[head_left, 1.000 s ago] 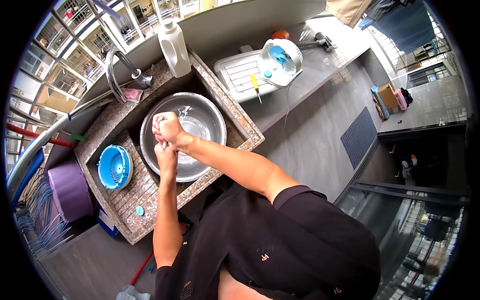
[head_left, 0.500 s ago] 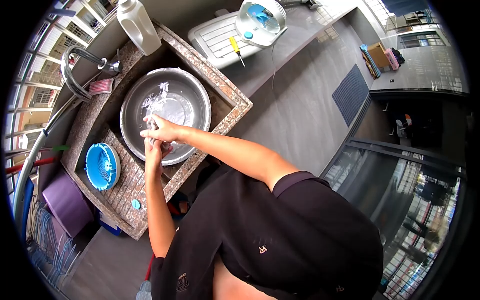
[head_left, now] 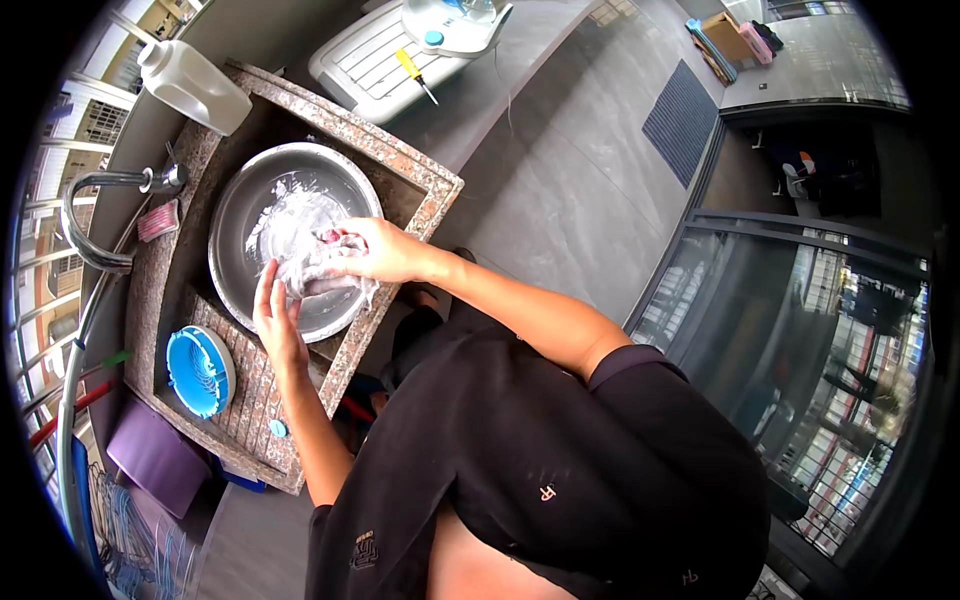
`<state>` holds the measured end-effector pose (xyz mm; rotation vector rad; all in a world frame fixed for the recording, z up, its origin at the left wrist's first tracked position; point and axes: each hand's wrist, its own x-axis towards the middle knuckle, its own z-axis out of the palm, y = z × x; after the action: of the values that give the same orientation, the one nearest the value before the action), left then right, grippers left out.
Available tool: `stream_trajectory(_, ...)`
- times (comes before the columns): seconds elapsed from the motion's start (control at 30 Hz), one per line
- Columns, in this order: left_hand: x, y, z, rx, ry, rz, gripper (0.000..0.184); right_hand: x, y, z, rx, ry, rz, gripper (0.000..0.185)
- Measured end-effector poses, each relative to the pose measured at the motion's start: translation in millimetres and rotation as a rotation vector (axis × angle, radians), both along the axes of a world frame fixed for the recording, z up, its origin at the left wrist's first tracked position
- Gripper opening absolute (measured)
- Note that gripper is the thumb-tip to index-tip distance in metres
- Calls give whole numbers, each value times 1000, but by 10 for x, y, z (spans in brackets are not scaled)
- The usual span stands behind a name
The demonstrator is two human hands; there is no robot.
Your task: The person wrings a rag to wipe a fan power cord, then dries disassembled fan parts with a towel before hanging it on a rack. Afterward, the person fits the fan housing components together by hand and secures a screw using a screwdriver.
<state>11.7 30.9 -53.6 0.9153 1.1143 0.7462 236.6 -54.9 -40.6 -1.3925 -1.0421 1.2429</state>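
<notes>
Far left, purple tub sits on the floor outside the sink. Faucet spout hangs at the sink's left edge, short of the basin. Blue basket is on the ribbed slab; bare ribs between it and the near edge, only a cyan cap there. Bottle stands on the far ledge. Basin fills most of the sink, near rim close to the sink edge, small free gap at the right corner. Left hand: fingers apart, at the wad's left side, contact unclear. Foamy wad hangs over the basin's near part. Right hand: fingers clamped on it, wrist across the sink edge. Beyond the corner, screwdriver lies on a white tray, tip past its edge. Right of that, open floor out to the mat.
</notes>
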Motion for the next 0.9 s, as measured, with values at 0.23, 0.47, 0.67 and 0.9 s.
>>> stream_trajectory(0.23, 1201, -425, 490, 557, -2, -262, 39, 886, -642, -72, 209, 1405, 232, 45)
stream_trajectory(0.47, 2980, -1049, 513, 893, 308, -355, 29, 1676, -1320, -113, -60, 1256, -369, 36)
stream_trajectory(0.67, 4339, -1477, 252, 859, 523, -526, 25, 2658, -1980, -886, -205, 1306, -184, 34)
stream_trajectory(0.9, 5043, -1436, -354, 511, 484, -599, 27, 4157, -2212, -1271, -119, 1297, -522, 47)
